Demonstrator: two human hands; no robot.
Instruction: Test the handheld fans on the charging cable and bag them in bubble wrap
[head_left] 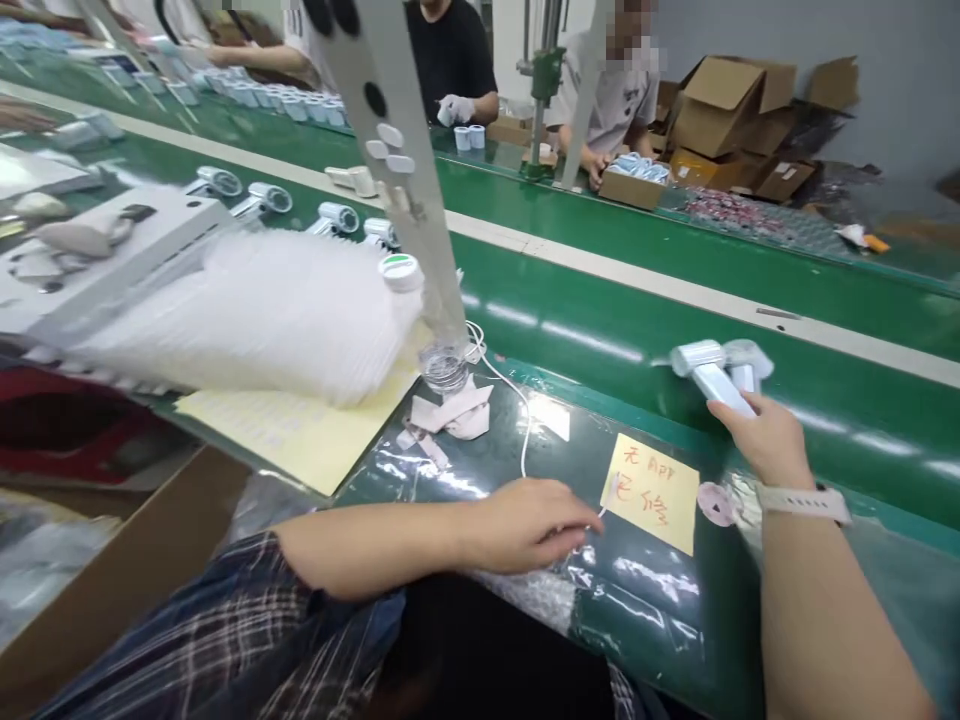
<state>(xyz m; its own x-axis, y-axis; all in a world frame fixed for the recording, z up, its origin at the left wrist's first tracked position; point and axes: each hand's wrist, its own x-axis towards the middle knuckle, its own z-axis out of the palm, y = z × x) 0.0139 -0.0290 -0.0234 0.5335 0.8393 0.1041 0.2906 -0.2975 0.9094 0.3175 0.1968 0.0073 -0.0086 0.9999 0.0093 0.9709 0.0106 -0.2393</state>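
My right hand (769, 440) reaches over the green belt, fingers closed on the handle of a light-blue handheld device with a round silvery head (724, 388). Right beside it is a second similar device (746, 358), its head blurred and see-through; whether I grip that one too, I cannot tell. Low over the bench mat, my left hand (529, 525) has thumb and fingers nearly together around a thin white cable (525, 430), whose tip pokes out at the fingertips. A yellow note (652, 492) with red handwriting lies between my hands.
A stack of clear plastic bags (262, 310) lies left on yellow paper (300, 440). A metal post (420, 190) rises from the bench edge. Several similar devices (337, 218) lie on the belt. Across it, people work near a small carton (634, 187) and cardboard boxes (720, 105).
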